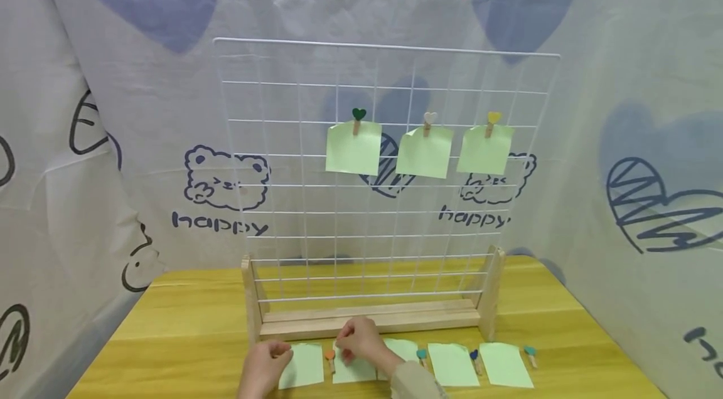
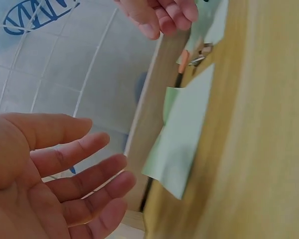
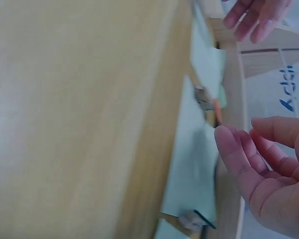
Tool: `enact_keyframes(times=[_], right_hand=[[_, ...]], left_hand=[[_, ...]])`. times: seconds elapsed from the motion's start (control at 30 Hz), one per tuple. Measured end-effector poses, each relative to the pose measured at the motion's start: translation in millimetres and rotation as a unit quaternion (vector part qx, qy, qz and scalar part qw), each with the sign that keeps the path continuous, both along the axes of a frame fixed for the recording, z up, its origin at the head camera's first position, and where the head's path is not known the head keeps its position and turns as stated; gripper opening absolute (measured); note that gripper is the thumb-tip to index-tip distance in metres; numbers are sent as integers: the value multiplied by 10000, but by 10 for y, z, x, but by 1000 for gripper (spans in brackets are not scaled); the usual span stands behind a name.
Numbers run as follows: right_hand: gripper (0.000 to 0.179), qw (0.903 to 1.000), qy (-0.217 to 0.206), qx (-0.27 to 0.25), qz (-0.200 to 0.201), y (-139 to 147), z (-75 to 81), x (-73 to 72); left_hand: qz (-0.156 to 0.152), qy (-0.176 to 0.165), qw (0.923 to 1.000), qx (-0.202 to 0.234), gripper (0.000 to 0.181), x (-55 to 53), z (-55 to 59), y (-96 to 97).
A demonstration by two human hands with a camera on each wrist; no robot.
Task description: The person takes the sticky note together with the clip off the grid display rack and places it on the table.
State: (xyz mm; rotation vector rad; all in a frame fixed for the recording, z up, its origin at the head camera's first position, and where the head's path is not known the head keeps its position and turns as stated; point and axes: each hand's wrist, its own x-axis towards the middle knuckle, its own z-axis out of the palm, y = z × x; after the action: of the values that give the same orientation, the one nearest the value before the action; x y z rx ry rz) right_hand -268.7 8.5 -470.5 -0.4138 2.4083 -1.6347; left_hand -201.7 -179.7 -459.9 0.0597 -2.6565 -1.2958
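My left hand (image 1: 262,366) is over the table beside the leftmost pale green note (image 1: 305,366), its fingers apart and holding nothing in the left wrist view. Above the second note (image 1: 353,371) hovers my right hand (image 1: 361,341); its fingers are loosely bent, and no object shows between thumb and fingertips in the right wrist view (image 3: 269,169). Between these two notes lies a small wooden clothespin with an orange heart (image 1: 330,358). The right hand and sleeve partly cover the second and third notes (image 1: 405,352).
Behind the hands stands a white wire grid (image 1: 305,186) in a wooden base (image 1: 367,319). Three green notes hang on it, under clothespins with green (image 1: 358,114), white (image 1: 430,118) and yellow hearts (image 1: 494,117). More notes (image 1: 505,364) and heart clothespins (image 1: 474,358) lie rightward on the table.
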Motion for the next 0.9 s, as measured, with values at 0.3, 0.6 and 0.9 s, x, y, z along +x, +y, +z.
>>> enact_keyframes(times=[0.3,0.6,0.9], right_hand=[[6,9991,-88,-377,196,65,254,-100],[10,9970,460,-338,531,204,718,-166],[14,9927,913,-138,776,293,1210,-146]], left_hand=[[78,295,9992,245,17,-71,300,46],[113,530,9974,465,18,-134,620,143],[144,798,9960,368,19,-149,886,209]])
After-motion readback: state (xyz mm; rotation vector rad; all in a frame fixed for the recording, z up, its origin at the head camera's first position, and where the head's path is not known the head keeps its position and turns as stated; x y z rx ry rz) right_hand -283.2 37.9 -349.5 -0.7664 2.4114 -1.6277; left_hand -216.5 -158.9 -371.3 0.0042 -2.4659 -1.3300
